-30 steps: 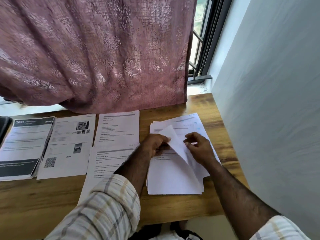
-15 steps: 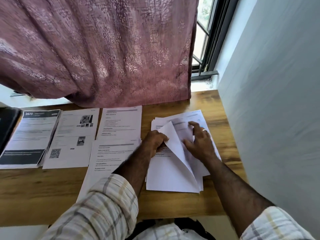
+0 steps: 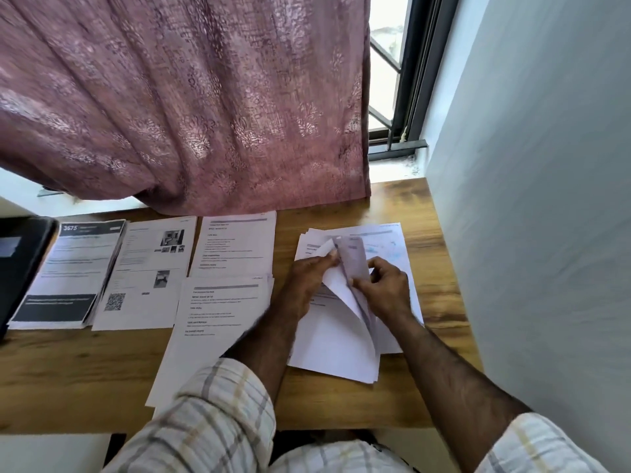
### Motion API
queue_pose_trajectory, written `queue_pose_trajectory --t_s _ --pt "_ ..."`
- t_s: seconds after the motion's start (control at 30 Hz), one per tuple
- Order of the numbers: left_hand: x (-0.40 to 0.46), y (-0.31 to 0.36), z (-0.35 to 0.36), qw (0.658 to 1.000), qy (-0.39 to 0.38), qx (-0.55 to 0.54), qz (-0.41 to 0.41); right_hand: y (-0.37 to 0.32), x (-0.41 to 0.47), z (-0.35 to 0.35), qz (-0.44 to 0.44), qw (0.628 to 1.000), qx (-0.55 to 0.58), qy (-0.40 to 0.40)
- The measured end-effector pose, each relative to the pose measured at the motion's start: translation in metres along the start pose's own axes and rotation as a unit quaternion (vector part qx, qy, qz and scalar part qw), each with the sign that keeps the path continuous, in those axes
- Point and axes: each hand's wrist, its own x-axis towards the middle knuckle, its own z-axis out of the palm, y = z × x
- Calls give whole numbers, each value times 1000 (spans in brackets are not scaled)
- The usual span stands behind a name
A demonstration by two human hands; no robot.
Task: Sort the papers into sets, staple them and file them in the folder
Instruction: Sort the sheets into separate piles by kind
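Note:
A loose stack of white papers [image 3: 333, 349] lies on the right part of the wooden table [image 3: 68, 377]. My left hand [image 3: 309, 278] holds up the folded-back top sheets at their upper edge. My right hand [image 3: 386, 290] pinches a lifted, blurred sheet [image 3: 355, 264] in the middle of the stack. To the left lie sorted papers: a dark-headed set [image 3: 68, 271], a sheet with photos and a QR code [image 3: 150, 274], a text sheet [image 3: 235, 244] and a nearer text set [image 3: 211, 322].
A dark object [image 3: 17, 264] lies at the table's left edge. A mauve curtain [image 3: 187, 107] hangs over the table's back edge. A white wall [image 3: 546, 199] stands close along the right side, a window frame [image 3: 409, 97] at the back right.
My right hand left the flat pages and took hold of another sheet, lifting it toward the left. My left hand kept the turned-up sheets raised. The camera view shifted slightly.

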Motion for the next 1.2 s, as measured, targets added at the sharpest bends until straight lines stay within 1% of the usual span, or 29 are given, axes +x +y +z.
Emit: queue_pose_trajectory --t_s 0.07,0.1,0.17,0.23,0.33,0.4,0.5,0.57,0.7,0.83,0.93,1.03,1.13,1.2 --pt "5 1 1 999 -16 -50 6 5 -1 1 -9 1000 18 -19" --pt "6 2 2 998 -15 -57 5 6 -1 1 -12 999 22 -26" --pt "9 4 6 999 15 -29 -9 10 1 1 -18 999 27 -38" --pt "13 4 11 999 35 5 -36 13 4 -1 -5 998 46 -48" --pt "18 2 12 996 47 -2 -71 18 12 -8 56 991 116 -47" --pt "20 -1 12 997 47 -8 -66 21 16 -14 102 980 163 -46" --pt "19 -2 12 997 41 -31 -61 26 22 -19 151 962 217 -74" --pt "17 0 11 997 21 -38 -63 24 25 -21 169 957 220 -86" --pt "11 3 8 998 4 -44 -54 16 29 -18 199 953 217 -71" --pt "13 7 10 999 -5 -26 -30 12 32 -10 196 954 216 -66" --pt "9 18 18 1000 -1 13 -20 13 32 -9 188 959 198 -80" --pt "17 23 23 998 37 37 -38 13 33 -10 188 959 189 -96" --pt "28 20 21 994 43 31 -92 11 33 -13 192 957 196 -98" --pt "31 16 17 992 41 8 -122 10 35 -17 196 956 205 -81"
